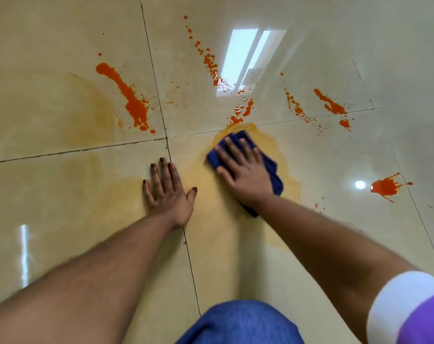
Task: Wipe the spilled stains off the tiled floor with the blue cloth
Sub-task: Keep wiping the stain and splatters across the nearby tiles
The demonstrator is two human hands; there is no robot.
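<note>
Wiping under way on the tiled floor (62, 115). Blue cloth (273, 170) found flat on the floor just right of the crossing of the tile joints, pinned beneath the right hand (243, 170); that grip spread, fingers straight, pressing down and not curled round the fabric. Left hand (167, 192) laid flat on bare tile beside it, grip likewise spread and holding nothing, judged to be a brace. Yellowish smear (211, 175) noted around and below the cloth, and a fainter one on the left tiles. Thick orange splashes (134, 105) noted beyond the joint, untouched: upper left, centre, upper right, and one (386, 186) well apart to the far right. Task judged well short of done. Recommended for this step: firm even pressure, overlapping strokes drawn inward, cloth refolded to a clean face to avoid spreading the film, thick splashes lifted rather than dragged.
</note>
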